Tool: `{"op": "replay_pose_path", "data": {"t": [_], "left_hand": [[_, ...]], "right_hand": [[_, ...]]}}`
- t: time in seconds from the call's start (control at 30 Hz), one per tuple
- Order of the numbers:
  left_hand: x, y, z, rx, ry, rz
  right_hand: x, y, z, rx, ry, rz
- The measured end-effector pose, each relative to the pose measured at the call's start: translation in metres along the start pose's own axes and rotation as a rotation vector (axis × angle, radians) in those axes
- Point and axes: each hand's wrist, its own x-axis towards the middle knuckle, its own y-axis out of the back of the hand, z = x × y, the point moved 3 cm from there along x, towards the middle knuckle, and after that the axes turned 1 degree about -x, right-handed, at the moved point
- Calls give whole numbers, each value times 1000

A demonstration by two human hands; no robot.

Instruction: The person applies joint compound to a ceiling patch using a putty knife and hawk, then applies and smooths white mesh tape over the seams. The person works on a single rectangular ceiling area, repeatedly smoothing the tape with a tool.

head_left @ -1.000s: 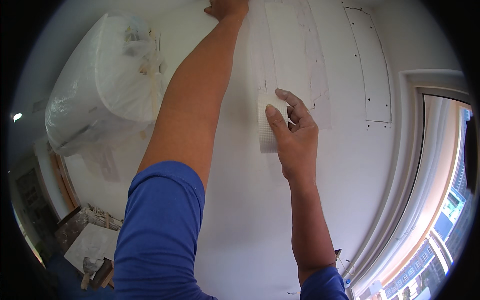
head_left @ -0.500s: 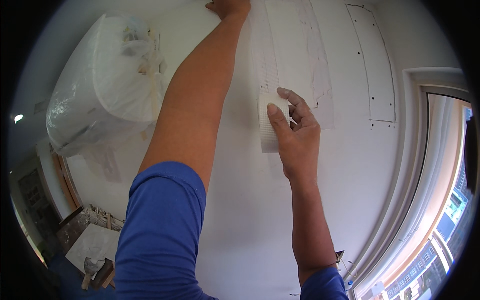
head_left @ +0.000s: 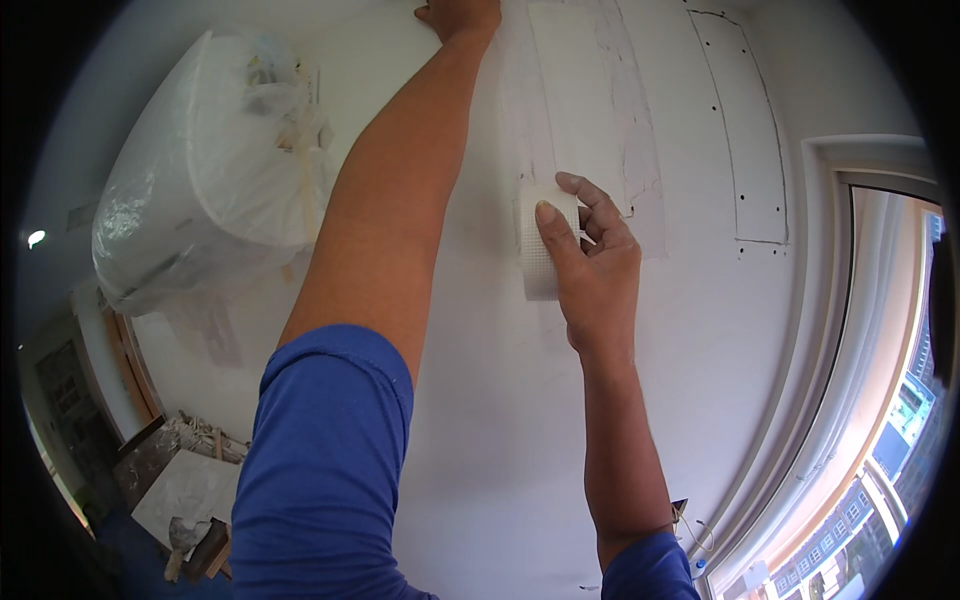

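Observation:
My left hand (head_left: 462,18) reaches up to the wall at the top of the frame, thumb out to the side, its other fingers mostly out of view. Lower and to the right, my right hand (head_left: 598,270) grips a roll of white mesh tape (head_left: 540,270), thumb on its face and fingers curled at its far side. A thin strip of mesh (head_left: 542,120) runs up the wall from the roll, along a patched, cracked band (head_left: 625,80). Farther right is a narrow rectangle drawn on the wall (head_left: 755,130), with several dark dots.
A plastic-wrapped wall unit (head_left: 180,200) hangs at the left. Below it, a board (head_left: 185,480) and a scraper (head_left: 188,530) rest on a cluttered stand. A window (head_left: 880,400) with a deep frame curves along the right; a doorway (head_left: 70,390) shows at far left.
My right hand and the tape roll have moved slightly upward along the wall. My left arm has barely shifted.

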Motion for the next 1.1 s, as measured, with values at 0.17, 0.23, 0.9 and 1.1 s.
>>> {"op": "replay_pose_path", "data": {"t": [0.17,0.23,0.9,1.1], "left_hand": [[-9,15,5,-131,-67,-91],[-15,25,-7,-244,-243,-130],[-88,65,-17,-158,-715,-401],[-88,68,-15,-149,-743,-416]], "right_hand": [[3,0,2,-2,2,24],[2,-3,-1,3,-19,12],[20,0,-19,3,-252,-90],[29,-1,-18,29,-294,-160]]}}
